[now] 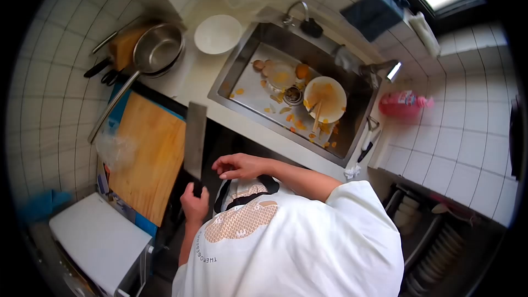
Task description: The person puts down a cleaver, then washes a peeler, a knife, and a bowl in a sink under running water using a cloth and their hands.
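My left hand point(194, 204) is closed around the dark handle of a cleaver point(194, 140). The broad grey blade points away from me, beside the right edge of a wooden cutting board point(148, 157). In front of my shirt, my right hand point(239, 166) hovers near the cleaver, fingers loosely bent and apart, holding nothing. Under the board lies a blue mat point(179, 111). A crumpled clear plastic bag point(115, 148) rests at the board's left edge.
A metal sink point(250, 58) holds a white bowl point(338, 103) with chopsticks, eggshells and orange scraps. A saucepan point(159, 49) has its long handle jutting toward the board. Also around are a white plate point(218, 34), a pink bottle point(404, 103) and a white appliance point(99, 242).
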{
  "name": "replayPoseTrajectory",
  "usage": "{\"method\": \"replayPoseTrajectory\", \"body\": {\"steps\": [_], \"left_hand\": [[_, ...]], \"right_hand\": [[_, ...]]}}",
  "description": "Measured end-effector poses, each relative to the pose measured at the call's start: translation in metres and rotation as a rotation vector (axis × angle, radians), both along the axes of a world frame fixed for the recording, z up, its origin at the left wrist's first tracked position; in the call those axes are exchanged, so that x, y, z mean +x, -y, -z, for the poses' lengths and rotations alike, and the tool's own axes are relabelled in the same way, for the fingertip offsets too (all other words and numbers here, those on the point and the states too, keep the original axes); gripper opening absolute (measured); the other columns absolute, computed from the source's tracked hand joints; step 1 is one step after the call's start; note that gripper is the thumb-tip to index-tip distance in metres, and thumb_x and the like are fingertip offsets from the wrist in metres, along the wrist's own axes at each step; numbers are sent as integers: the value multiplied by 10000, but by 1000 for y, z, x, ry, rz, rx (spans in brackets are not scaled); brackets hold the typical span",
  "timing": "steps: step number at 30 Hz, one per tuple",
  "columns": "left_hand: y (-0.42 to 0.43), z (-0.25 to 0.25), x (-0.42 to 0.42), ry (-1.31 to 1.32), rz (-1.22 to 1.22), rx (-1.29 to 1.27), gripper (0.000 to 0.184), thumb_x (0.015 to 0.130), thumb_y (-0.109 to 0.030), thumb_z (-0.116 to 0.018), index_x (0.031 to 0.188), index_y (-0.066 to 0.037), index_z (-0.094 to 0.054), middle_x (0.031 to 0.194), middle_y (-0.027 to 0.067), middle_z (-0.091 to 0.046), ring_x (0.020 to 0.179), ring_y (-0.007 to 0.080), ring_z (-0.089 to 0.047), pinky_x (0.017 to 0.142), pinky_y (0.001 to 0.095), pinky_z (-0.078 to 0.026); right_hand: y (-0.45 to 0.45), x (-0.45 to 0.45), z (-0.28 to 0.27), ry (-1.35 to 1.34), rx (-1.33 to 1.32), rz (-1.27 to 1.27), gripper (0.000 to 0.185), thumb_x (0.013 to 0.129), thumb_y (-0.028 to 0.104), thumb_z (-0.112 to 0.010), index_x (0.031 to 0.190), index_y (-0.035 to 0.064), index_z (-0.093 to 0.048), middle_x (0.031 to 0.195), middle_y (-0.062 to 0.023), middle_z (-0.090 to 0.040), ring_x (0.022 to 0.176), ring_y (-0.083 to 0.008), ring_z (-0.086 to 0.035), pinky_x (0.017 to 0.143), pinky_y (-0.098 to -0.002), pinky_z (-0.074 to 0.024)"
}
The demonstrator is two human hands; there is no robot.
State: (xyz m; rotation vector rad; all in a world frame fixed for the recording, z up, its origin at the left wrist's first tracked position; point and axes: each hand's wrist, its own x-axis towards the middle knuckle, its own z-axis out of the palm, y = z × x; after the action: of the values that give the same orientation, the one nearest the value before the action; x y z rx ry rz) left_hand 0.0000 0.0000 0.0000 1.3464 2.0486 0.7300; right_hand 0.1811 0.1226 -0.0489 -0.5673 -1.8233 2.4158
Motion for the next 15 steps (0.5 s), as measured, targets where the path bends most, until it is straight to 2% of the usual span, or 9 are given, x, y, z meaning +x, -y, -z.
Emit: {"method": "replayPoseTrajectory", "body": {"steps": [2, 3, 5, 7, 8, 9, 11, 14, 15], "left_hand": [[-30, -5, 4, 9, 62, -22, 171, 716, -106, -622, 743, 5, -495, 612, 183, -513, 526, 316, -509, 523, 343, -432], [-32, 6, 63, 111, 129, -50, 182, 737, -124, -623, 796, 12, -517, 662, 173, -542, 580, 246, -535, 553, 329, -431], [-56, 3, 78, 172, 178, -81, 185, 745, -130, -622, 848, 3, -546, 717, 171, -582, 639, 216, -577, 587, 317, -448], [-72, 7, 95, 237, 269, -41, 210, 752, -130, -612, 917, -8, -568, 777, 160, -612, 727, 194, -613, 638, 303, -462], [-78, 10, 99, 251, 318, -68, 245, 753, -121, -602, 971, -17, -568, 821, 152, -624, 787, 201, -626, 674, 295, -467], [-80, 16, 107, 247, 322, -7, 211, 746, -164, -598, 918, -46, -566, 761, 184, -588, 724, 358, -599, 591, 354, -472], [-86, 19, 118, 293, 348, -3, 210, 744, -169, -599, 911, -46, -568, 770, 183, -588, 734, 360, -597, 597, 355, -474], [-92, 23, 126, 245, 403, -69, 230, 737, -118, -583, 951, -36, -566, 802, 176, -603, 777, 324, -616, 657, 327, -478], [-94, 23, 126, 266, 383, -11, 212, 730, -123, -595, 918, -32, -564, 762, 176, -599, 732, 332, -612, 630, 332, -480]], "right_hand": [[0, -16, -6, -46, 121, 198, 492, 817, 333, -589, 1179, 28, -456, 1090, -142, -527, 1004, -222, -524, 865, -313, -409], [13, 38, -4, 25, 109, 220, 492, 817, 333, -589, 1179, 28, -456, 1090, -142, -527, 1004, -222, -524, 865, -313, -409], [13, 34, 4, -35, 240, 463, 499, 819, 331, -579, 1175, 6, -448, 1081, -156, -526, 978, -224, -524, 858, -300, -410], [12, 43, 3, -19, 165, 515, 503, 827, 321, -576, 1181, -8, -437, 1060, -138, -531, 971, -196, -515, 857, -288, -408], [11, 47, 10, -43, 67, 560, 484, 844, 300, -568, 1199, 4, -427, 1065, -97, -527, 981, -160, -502, 869, -283, -401], [14, 51, 12, -64, -38, 594, 466, 861, 280, -560, 1217, 16, -417, 1070, -57, -523, 991, -124, -490, 880, -278, -394], [15, 61, 9, -81, -202, 672, 428, 869, 218, -548, 1226, 28, -410, 1060, -38, -518, 986, -104, -479, 868, -264, -396], [14, 73, 10, -40, -211, 661, 415, 875, 201, -532, 1229, 25, -406, 1067, -38, -516, 991, -108, -480, 874, -264, -392], [13, 74, 8, 6, -141, 666, 410, 875, 193, -531, 1226, 20, -408, 1069, -44, -518, 995, -112, -481, 877, -265, -392]]}}
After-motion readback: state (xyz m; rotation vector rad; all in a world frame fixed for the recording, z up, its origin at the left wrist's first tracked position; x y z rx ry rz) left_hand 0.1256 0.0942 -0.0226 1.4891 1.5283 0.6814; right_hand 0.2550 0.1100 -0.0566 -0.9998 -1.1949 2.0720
